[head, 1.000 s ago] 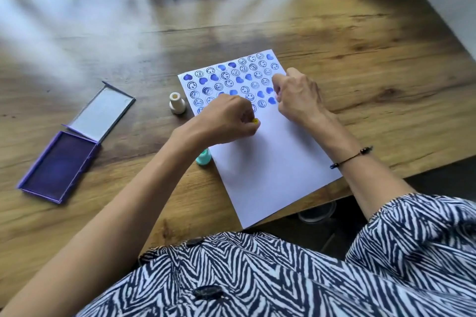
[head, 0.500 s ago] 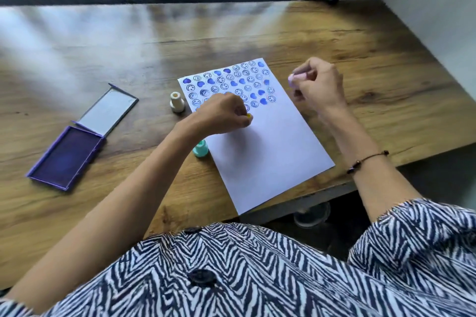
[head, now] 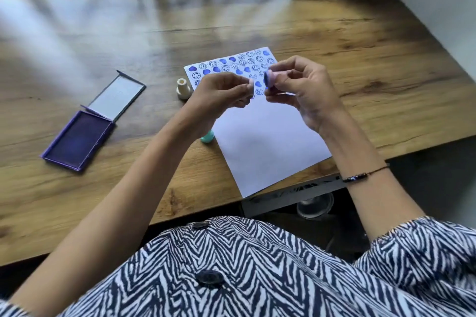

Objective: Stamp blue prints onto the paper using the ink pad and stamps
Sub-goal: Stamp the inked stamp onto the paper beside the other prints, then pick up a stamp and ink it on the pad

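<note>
A white paper (head: 270, 141) lies on the wooden table (head: 360, 64), its far end covered with rows of blue faces and hearts. Above the printed rows my right hand (head: 304, 90) pinches a pink stamp (head: 271, 76), whose blue inked face is turned to the left. My left hand (head: 221, 94) hovers just left of it with the fingers curled shut. The fingers hide the yellow stamp it held a moment ago. An open purple ink pad (head: 77, 141) lies far left.
The pad's grey lid (head: 116, 96) lies hinged open behind it. A cream stamp (head: 183, 89) stands at the paper's far left corner, and a teal stamp (head: 207, 137) sits by its left edge. The paper overhangs the table's near edge. A wall is at the right.
Both hands have lifted off the paper and come together above the prints. My right hand has turned the pink stamp's face sideways. The camera view has tilted up.
</note>
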`<action>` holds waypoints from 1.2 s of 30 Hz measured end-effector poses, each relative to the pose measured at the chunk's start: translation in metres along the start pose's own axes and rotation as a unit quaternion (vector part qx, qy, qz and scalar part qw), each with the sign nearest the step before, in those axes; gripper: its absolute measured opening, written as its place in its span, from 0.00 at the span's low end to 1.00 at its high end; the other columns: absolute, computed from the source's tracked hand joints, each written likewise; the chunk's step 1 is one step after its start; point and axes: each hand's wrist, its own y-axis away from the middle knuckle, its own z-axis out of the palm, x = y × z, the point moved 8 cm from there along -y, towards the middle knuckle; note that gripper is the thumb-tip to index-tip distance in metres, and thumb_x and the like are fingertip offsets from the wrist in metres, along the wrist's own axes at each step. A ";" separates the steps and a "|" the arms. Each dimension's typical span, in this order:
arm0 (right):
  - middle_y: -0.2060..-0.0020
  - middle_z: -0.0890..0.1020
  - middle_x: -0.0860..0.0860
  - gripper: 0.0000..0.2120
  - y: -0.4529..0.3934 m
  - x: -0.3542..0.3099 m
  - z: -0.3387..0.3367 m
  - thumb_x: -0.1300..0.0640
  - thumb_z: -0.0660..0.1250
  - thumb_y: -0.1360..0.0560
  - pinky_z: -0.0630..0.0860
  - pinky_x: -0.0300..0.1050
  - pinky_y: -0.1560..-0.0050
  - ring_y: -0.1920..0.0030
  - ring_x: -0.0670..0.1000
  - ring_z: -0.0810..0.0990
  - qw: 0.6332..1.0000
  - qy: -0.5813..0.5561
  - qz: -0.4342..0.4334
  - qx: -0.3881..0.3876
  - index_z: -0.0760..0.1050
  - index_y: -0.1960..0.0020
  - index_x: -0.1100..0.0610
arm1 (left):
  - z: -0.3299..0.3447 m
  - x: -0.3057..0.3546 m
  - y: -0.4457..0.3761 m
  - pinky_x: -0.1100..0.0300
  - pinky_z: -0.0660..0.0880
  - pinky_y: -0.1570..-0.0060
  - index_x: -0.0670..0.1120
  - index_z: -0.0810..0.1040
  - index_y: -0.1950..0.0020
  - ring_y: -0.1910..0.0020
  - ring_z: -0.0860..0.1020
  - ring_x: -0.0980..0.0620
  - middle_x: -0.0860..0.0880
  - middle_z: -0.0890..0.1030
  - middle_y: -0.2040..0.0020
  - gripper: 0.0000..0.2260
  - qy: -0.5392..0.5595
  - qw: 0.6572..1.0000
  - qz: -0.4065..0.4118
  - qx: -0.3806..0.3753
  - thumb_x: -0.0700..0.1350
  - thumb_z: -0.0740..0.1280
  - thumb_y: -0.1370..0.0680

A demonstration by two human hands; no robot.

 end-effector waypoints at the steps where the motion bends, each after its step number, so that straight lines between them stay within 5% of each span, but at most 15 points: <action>1: 0.69 0.79 0.52 0.04 0.003 -0.003 0.007 0.65 0.69 0.29 0.81 0.42 0.65 0.71 0.48 0.80 1.000 0.012 -0.012 -0.009 0.75 0.59 0.58 | -0.001 0.001 0.002 0.66 0.76 0.60 0.45 0.80 0.59 0.65 0.77 0.55 0.49 0.80 0.65 0.04 0.015 1.000 0.002 -0.001 0.41 0.67 0.26; 4: 0.73 0.80 0.47 0.05 0.008 -0.008 0.022 0.64 0.69 0.29 0.83 0.44 0.63 0.71 0.46 0.80 0.998 0.049 -0.038 -0.018 0.76 0.61 0.57 | -0.005 0.003 0.007 0.67 0.76 0.61 0.43 0.80 0.57 0.65 0.78 0.56 0.51 0.81 0.66 0.03 0.046 0.999 0.004 0.000 0.40 0.66 0.25; 12: 0.69 0.80 0.52 0.04 0.011 -0.005 0.051 0.62 0.70 0.30 0.81 0.42 0.64 0.72 0.46 0.80 0.995 0.067 -0.064 -0.039 0.76 0.61 0.55 | -0.026 0.005 0.026 0.67 0.75 0.63 0.35 0.76 0.52 0.66 0.76 0.54 0.42 0.78 0.62 0.07 0.026 0.998 0.011 0.064 0.38 0.66 0.26; 20: 0.71 0.79 0.52 0.03 -0.002 0.004 0.103 0.64 0.69 0.30 0.78 0.39 0.69 0.73 0.47 0.79 0.990 0.100 -0.060 -0.085 0.76 0.58 0.60 | -0.072 0.001 0.046 0.64 0.71 0.69 0.45 0.75 0.63 0.69 0.74 0.53 0.47 0.78 0.67 0.06 -0.115 0.980 -0.015 0.159 0.41 0.66 0.26; 22: 0.69 0.79 0.54 0.05 -0.010 0.009 0.121 0.64 0.70 0.31 0.76 0.43 0.65 0.70 0.50 0.78 0.970 0.207 -0.074 -0.103 0.77 0.56 0.63 | -0.085 -0.010 0.051 0.60 0.71 0.67 0.45 0.76 0.65 0.68 0.74 0.51 0.44 0.79 0.66 0.07 -0.187 0.966 -0.061 0.168 0.40 0.66 0.26; 25: 0.61 0.82 0.57 0.07 -0.020 0.006 0.144 0.61 0.68 0.31 0.74 0.46 0.54 0.57 0.55 0.79 0.894 0.410 -0.157 -0.094 0.76 0.54 0.61 | -0.100 -0.025 0.062 0.58 0.72 0.64 0.43 0.78 0.62 0.67 0.74 0.50 0.42 0.80 0.63 0.05 -0.196 0.952 -0.097 0.215 0.39 0.66 0.27; 29: 0.52 0.80 0.62 0.08 -0.021 0.008 0.162 0.62 0.63 0.29 0.72 0.50 0.57 0.53 0.63 0.78 0.825 0.520 -0.204 -0.085 0.69 0.50 0.61 | -0.108 -0.037 0.072 0.56 0.74 0.58 0.46 0.78 0.63 0.66 0.76 0.50 0.42 0.81 0.63 0.04 -0.183 0.947 -0.109 0.240 0.40 0.67 0.27; 36: 0.52 0.79 0.62 0.18 -0.015 0.004 0.154 0.55 0.65 0.29 0.65 0.46 0.61 0.54 0.63 0.78 0.824 0.528 -0.193 -0.070 0.65 0.44 0.61 | -0.109 -0.034 0.081 0.57 0.74 0.63 0.43 0.78 0.59 0.69 0.75 0.52 0.42 0.80 0.63 0.03 -0.152 0.950 -0.094 0.255 0.37 0.66 0.28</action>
